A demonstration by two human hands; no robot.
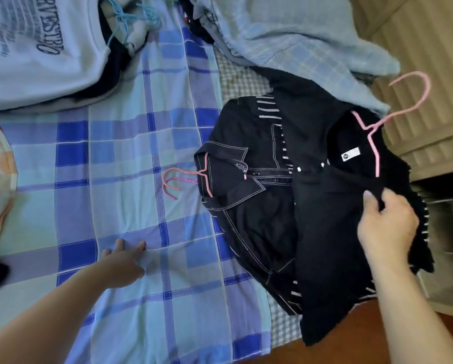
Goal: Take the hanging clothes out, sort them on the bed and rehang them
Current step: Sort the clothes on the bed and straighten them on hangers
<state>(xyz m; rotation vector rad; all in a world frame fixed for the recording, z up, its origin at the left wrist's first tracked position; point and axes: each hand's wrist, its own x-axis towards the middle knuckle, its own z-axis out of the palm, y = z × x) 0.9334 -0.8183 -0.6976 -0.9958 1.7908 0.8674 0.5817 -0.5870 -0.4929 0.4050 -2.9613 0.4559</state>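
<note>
On the blue checked bedsheet [131,158] my left hand [123,261] rests flat; my right hand [388,222] pinches the plain black top on a pink wire hanger [325,219] — I should lay it squarely, hook clear.

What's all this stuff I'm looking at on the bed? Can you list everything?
Bed sheet: one, blue and pale checked, spread across the bed.
Black top: one, on a pink hanger, right side, uppermost of the dark pile.
Dark shirt with white stitching: one, under the black top, on another pink hanger.
Pale printed sweatshirt: one, upper left, over dark clothes.
Blue hangers: count unclear, top centre.
Light blue garment: one, crumpled, upper right.
Left hand: flat on the sheet.
Right hand: pinches the black top's edge.
</note>
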